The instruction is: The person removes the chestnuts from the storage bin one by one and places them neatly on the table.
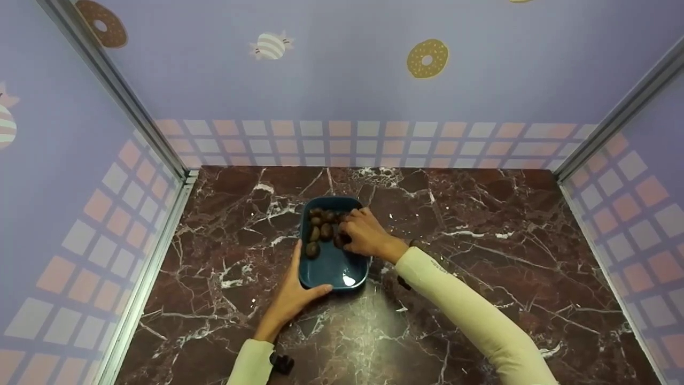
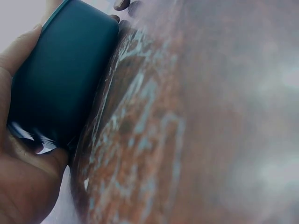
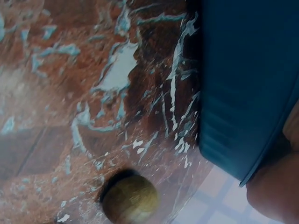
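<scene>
A dark blue oblong dish (image 1: 334, 267) stands on the marble top, with several brown chestnuts (image 1: 320, 224) in its far half. My left hand (image 1: 293, 291) grips the dish's near left corner, thumb along the near edge; in the left wrist view my palm (image 2: 23, 186) cups the dish's outer wall (image 2: 60, 84). My right hand (image 1: 363, 235) reaches into the dish from the right, its fingers curled over a chestnut (image 1: 340, 240). The right wrist view shows the dish's outer wall (image 3: 247, 84), and a round olive-brown chestnut (image 3: 130, 198) lying on the marble beside it.
The dark red marble top (image 1: 481, 224) with white veins runs out on all sides of the dish. Lilac walls with a checked lower band close it in at the back, left and right, with metal posts (image 1: 176, 160) in the corners.
</scene>
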`<state>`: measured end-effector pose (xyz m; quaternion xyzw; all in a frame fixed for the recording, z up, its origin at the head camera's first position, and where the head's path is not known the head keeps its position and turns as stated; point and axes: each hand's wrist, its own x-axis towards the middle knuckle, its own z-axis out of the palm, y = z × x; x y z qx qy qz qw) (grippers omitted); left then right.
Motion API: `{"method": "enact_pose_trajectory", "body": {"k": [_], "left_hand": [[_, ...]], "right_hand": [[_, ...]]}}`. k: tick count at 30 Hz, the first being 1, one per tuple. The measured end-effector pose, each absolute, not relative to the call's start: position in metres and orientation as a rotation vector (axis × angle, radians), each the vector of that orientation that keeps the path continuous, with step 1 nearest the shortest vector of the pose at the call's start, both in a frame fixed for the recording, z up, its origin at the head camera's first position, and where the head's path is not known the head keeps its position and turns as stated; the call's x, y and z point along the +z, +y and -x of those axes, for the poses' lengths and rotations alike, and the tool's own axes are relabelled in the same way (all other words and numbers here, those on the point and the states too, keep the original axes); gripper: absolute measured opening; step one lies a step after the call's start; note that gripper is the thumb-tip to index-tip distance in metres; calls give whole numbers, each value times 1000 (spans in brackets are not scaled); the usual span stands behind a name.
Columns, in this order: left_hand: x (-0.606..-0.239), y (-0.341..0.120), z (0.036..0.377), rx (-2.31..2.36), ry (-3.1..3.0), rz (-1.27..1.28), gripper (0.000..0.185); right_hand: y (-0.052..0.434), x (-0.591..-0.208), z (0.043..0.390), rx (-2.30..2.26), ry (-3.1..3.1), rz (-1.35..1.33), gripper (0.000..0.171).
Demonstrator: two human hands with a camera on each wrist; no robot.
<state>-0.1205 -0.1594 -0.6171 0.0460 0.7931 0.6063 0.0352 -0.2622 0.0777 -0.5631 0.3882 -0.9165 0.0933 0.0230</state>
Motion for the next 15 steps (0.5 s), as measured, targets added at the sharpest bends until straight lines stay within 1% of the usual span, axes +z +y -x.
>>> {"method": "enact_pose_trajectory", "body": {"k": [4,9,15], "left_hand": [[-616,-159,122,1856,2446,-151,135],[-615,-160,121,1856,2444,-154,132],[-618,-160,121,1882,2410,-156,131]], "right_hand": [[72,-563,258,219,-2880,-1190,29],[70,-564,253,232,-2866,-1181,26],[76,-555,242,385,-2812,-1205,27]]}}
